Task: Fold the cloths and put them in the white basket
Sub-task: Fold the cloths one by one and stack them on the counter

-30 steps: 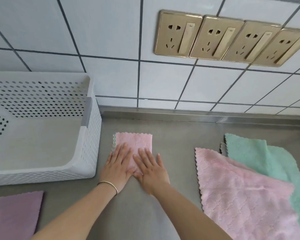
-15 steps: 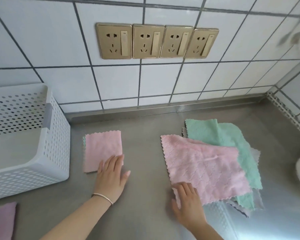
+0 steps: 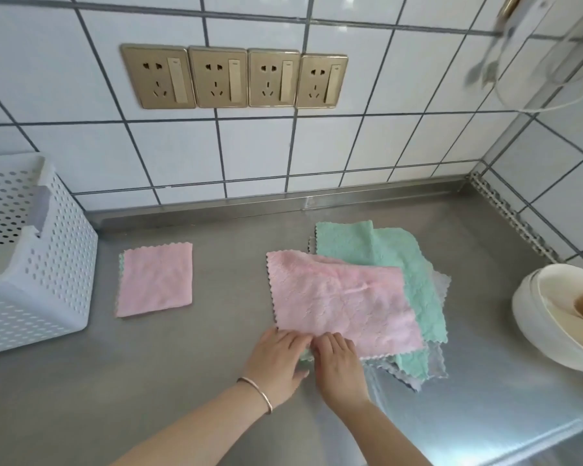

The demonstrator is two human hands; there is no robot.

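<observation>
Both hands, left hand [image 3: 276, 356] and right hand [image 3: 339, 361], grip the near corner of the unfolded pink scalloped-edge microfibre cloth [image 3: 340, 301] atop the worktop pile, where lifting risks dragging the mint-green cloth [image 3: 401, 260] beneath; the folded pink cloth [image 3: 155, 280] lies beside the white perforated plastic basket [image 3: 48, 274].

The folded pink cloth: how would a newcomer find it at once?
Start at the white basket on the left of the steel counter. Just right of it lies the folded pink cloth, alone and flat. Unlike the larger pink cloth on the pile, it is small, square and untouched.
</observation>
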